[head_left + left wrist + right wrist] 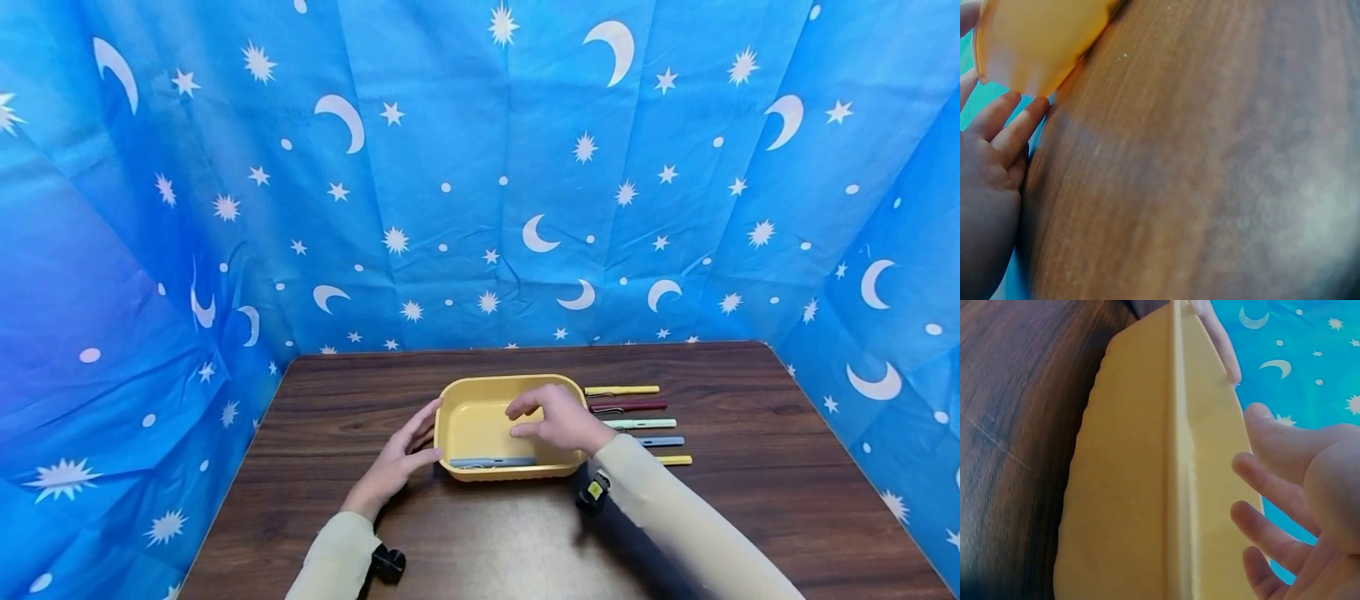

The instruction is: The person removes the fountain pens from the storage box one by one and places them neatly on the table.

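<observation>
A yellow plastic tray (pixel 517 475) stands on the table, with a blue-grey pen (pixel 491 462) lying along its front inner side. My left hand (pixel 393 468) touches the tray's left end, its fingers fairly straight and the thumb near the front corner. In the left wrist view, fingertips meet the outer wall of the tray (pixel 1047 44). Over the right part of the tray hovers my right hand (pixel 558 419), fingers loosely bent, thumb apart from them. Nothing lies between those fingers in the right wrist view, where the right hand (pixel 1310 500) is beside the tray rim.
Right of the tray several capped pens lie in a column: yellow (pixel 626 390), dark red (pixel 633 407), pale green (pixel 651 423), blue (pixel 663 441) and another yellow pen (pixel 677 460), partly behind the right forearm. A blue star-and-moon cloth (pixel 465 208) hangs around the wooden table (pixel 480 550).
</observation>
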{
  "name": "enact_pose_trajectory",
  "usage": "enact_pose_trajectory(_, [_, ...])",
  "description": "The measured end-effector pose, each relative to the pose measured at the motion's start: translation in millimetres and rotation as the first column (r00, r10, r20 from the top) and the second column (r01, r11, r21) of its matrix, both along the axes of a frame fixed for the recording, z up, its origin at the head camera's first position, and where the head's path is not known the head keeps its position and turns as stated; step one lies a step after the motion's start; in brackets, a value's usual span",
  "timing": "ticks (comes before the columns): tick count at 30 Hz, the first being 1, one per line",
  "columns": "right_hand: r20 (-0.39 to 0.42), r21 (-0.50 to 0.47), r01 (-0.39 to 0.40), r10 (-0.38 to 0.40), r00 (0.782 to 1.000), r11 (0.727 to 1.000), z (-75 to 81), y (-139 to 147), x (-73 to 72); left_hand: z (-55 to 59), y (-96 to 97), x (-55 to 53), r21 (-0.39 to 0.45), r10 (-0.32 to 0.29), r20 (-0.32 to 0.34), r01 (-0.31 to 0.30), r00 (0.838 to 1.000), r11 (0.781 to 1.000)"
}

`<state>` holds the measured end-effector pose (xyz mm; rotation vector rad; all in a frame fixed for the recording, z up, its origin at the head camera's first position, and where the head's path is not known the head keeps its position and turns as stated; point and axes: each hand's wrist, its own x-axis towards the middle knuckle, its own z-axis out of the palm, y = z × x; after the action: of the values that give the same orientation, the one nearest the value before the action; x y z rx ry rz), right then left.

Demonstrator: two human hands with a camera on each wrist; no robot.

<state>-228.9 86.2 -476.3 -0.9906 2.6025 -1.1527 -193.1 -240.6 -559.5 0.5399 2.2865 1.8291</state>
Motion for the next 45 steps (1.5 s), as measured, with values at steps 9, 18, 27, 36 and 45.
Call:
enact_pose_trajectory(9, [0.070, 0.123, -0.019, 0.011, 0.997, 0.992, -8.1, -18.6, -0.8, 1.0, 1.5, -0.4, 0.006, 0.003, 0.004, -0.003, 1.000, 1.000])
enact_pose_trajectory(18, [0.120, 0.130, -0.102, 0.086, 0.989, 0.986, -16.9, -25.4, 2.3, 1.5, 1.5, 0.3, 0.001, 0.003, 0.000, -0.003, 1.000, 1.000])
enact_pose_trajectory(27, [0.114, 0.180, -0.103, 0.083, 0.990, 0.978, -23.1, -29.7, 1.0, 3.1, 1.7, 1.6, 0.011, -0.011, 0.010, 0.011, 1.000, 1.000])
enact_pose_trajectory(36, [0.097, 0.226, -0.091, 0.070, 0.993, 0.970, -24.0, -31.3, -0.4, 5.1, 1.7, 0.2, 0.013, -0.010, 0.003, 0.010, 1.000, 1.000])
enact_pose_trajectory(45, [0.076, 0.235, -0.077, 0.061, 0.995, 0.969, -24.1, -32.6, 1.6, 3.6, 1.7, 0.2, 0.006, -0.008, 0.009, 0.008, 1.000, 1.000])
